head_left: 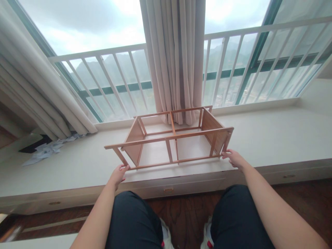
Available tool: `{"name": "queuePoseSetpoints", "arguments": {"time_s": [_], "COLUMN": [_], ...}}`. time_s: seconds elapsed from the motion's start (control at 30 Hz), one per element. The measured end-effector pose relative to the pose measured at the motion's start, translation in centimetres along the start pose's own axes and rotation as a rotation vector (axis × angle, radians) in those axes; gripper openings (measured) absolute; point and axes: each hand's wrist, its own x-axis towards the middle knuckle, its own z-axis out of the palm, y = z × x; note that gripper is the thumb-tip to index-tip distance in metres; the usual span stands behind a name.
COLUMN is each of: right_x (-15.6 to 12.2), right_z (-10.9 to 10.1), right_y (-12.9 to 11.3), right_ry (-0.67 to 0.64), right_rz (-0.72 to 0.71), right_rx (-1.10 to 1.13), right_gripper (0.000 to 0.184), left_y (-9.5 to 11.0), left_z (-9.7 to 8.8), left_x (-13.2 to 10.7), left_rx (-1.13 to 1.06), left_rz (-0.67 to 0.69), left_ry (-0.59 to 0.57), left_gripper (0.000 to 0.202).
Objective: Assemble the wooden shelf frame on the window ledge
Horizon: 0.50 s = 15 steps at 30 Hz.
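Note:
A light wooden shelf frame (171, 138) lies on its side on the white window ledge (272, 138), its open slats facing me. My left hand (118, 174) curls its fingers around the frame's lower left corner. My right hand (233, 158) rests against the lower right corner, fingers bent onto the bottom rail and leg. Both forearms reach forward over my knees in dark trousers.
Beige curtains (176, 58) hang behind the frame, with another bunch (33, 90) at the left. A white railing (259, 58) runs across the window. Crumpled pale cloth (48, 150) lies on the ledge at the left. Drawers with small handles (168, 189) sit below the ledge.

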Motion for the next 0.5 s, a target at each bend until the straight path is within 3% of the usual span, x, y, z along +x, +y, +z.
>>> {"name": "queuePoseSetpoints", "arguments": {"time_s": [0.27,0.5], "right_x": [0.05,0.27], "right_z": [-0.41,-0.42], "right_y": [0.18,0.43], "right_ry": [0.014,0.014], "right_rz": [-0.060,-0.127], "right_rx": [-0.029,-0.078], "right_gripper": [0.051,0.064], "left_y": [-0.04,0.50], "left_z": [-0.14,-0.03], "left_x": [0.64,0.89], "left_rx": [0.050,0.075], "left_rz": [0.126,0.224], "left_ry": [0.038,-0.016], "left_gripper": [0.065,0.068]}}
